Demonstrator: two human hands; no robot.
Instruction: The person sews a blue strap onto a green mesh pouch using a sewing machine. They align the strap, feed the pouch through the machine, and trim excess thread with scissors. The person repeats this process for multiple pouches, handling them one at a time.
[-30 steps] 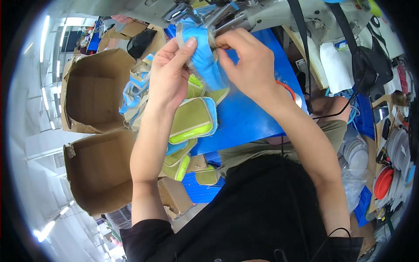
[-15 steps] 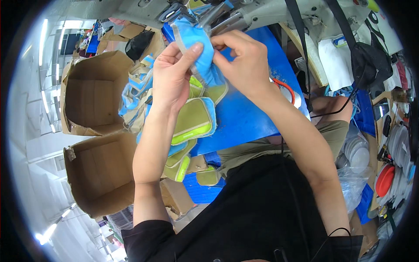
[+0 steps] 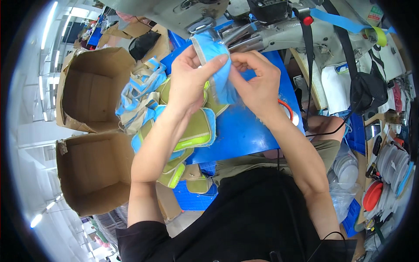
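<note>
My left hand (image 3: 187,83) grips a light blue fabric piece (image 3: 209,50) with beige edging, its thumb pressed on the front face. My right hand (image 3: 259,83) is closed at the piece's right edge, fingers curled and pinching it. The upper end of the piece is close to metal fittings of a sewing machine (image 3: 279,37). Beneath my hands, padded olive-green pieces with blue and lime edges (image 3: 196,124) lie piled on a blue worktop (image 3: 244,137). Blue-and-beige strips (image 3: 135,109) are heaped to the left.
Two open cardboard boxes (image 3: 70,85) (image 3: 70,170) stand at the left. An orange handle (image 3: 288,109) lies at the worktop's right. Black straps (image 3: 307,52) and a black pouch (image 3: 366,91) hang at right, above stacked discs (image 3: 388,161). My bent knee (image 3: 325,126) is below the pouch.
My hands and the blue piece have moved right and down in the picture, both still gripping it. The view has shifted slightly, showing more of the machine at the top.
</note>
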